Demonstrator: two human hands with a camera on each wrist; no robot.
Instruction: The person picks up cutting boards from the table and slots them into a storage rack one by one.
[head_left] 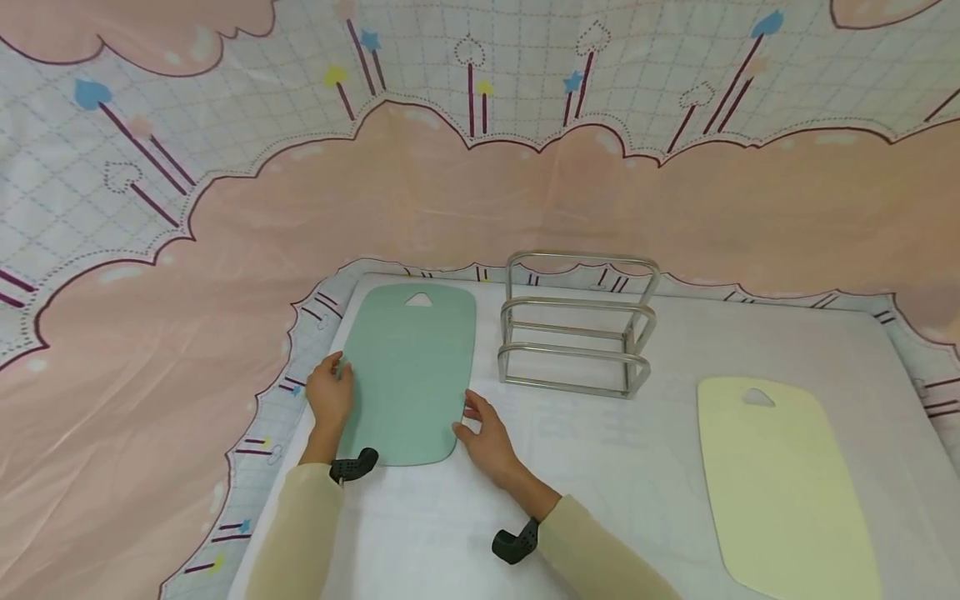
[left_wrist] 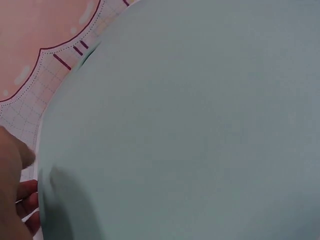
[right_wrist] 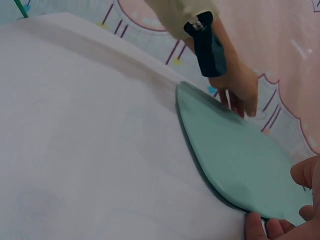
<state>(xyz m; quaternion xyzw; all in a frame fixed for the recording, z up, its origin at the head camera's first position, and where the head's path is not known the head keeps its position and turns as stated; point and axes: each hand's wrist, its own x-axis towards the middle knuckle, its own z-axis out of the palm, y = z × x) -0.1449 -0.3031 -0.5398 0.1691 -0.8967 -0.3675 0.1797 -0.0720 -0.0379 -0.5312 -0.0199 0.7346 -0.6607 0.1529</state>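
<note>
A mint-green cutting board (head_left: 411,371) with a triangular hanging hole lies on the white table (head_left: 600,467), left of centre. My left hand (head_left: 337,375) holds its left edge, thumb on top. My right hand (head_left: 467,417) pinches the board's lower right edge. In the right wrist view, that hand's fingers (right_wrist: 265,227) curl under the green cutting board (right_wrist: 235,160) and the left hand (right_wrist: 240,92) is at the far edge. The left wrist view is almost filled by the green cutting board (left_wrist: 190,125), with fingers (left_wrist: 22,195) at its edge.
A steel wire rack (head_left: 573,333) with upright slots stands just right of the green board. A pale yellow cutting board (head_left: 780,475) lies flat at the right. A pink and checked patterned cloth (head_left: 187,292) hangs behind and around the table.
</note>
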